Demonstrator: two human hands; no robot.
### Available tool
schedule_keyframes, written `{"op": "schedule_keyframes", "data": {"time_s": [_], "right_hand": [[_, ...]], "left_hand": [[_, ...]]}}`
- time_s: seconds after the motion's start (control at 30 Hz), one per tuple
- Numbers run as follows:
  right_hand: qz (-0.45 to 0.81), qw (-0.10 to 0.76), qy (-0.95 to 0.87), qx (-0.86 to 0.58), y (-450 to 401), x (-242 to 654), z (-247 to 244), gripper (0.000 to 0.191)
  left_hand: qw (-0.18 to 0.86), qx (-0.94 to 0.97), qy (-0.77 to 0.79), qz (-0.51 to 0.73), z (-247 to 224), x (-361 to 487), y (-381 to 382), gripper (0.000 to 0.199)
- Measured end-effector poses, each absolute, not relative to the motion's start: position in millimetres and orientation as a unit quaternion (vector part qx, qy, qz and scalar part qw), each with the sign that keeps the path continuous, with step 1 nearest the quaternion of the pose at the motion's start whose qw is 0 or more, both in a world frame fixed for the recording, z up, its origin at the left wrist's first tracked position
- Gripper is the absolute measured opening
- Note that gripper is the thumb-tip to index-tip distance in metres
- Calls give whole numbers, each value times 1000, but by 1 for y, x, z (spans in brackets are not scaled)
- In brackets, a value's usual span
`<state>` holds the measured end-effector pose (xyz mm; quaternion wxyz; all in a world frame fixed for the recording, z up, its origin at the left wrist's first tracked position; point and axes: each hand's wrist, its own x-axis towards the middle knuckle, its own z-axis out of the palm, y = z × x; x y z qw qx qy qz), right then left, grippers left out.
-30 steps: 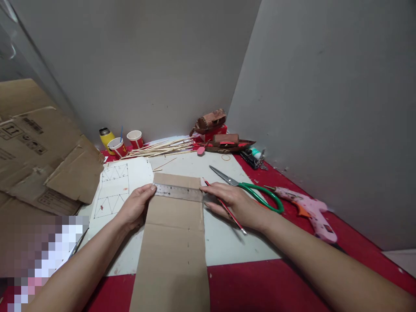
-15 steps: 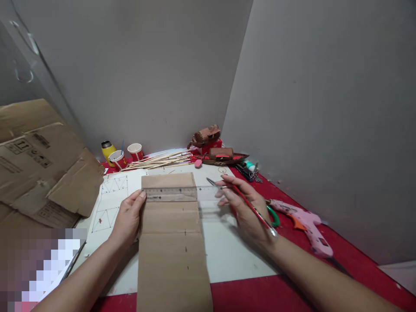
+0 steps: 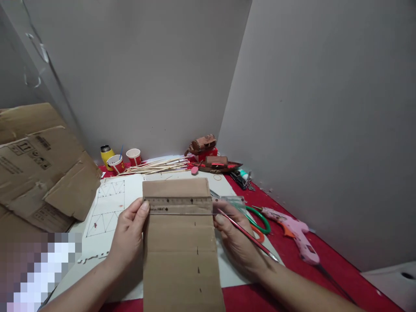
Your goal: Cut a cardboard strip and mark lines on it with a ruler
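Observation:
A long brown cardboard strip point(image 3: 182, 268) with short dark marks down its right side is in front of me. A clear ruler point(image 3: 182, 205) lies across its upper part and sticks out past the right edge. My left hand point(image 3: 130, 229) pinches the ruler's left end and the cardboard edge, thumb on top. On the other side, my right hand point(image 3: 238, 242) is at the cardboard's right edge under the ruler, with a red pencil point(image 3: 248, 235) held between thumb and fingers, its tip pointing to the upper left.
Behind lie thin wooden sticks point(image 3: 159, 165), two paper cups point(image 3: 133, 157), a yellow bottle point(image 3: 107, 157) and model boats point(image 3: 217, 164). Green-handled scissors point(image 3: 264, 221) and a pink glue gun point(image 3: 300, 234) are at right. Large cardboard point(image 3: 39, 169) stands left, beside a drawn sheet point(image 3: 110, 208).
My right hand has moved down and left to the cardboard's edge, its fingers closing in. The pencil now points up-left beside the ruler. Cardboard and ruler have shifted slightly right in view.

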<state>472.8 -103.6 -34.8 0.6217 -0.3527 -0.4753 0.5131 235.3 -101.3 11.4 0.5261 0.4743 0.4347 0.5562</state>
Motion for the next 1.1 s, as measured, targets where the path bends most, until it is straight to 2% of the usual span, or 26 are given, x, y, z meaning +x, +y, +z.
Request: {"op": "schedule_keyframes", "data": {"time_s": [0.27,0.67,1.1], "right_hand": [[491,642,-428,-404,-113,470,-25,31],[554,611,-423,-374,-114,472,-23,28],[545,622,-422,-371,-112,475,-27,22]], "left_hand": [[502,516,434,542,16,236,-111,36],[545,490,412,542,24,243,-118,37],[594,497,362,519,28,244,-121,35]]}}
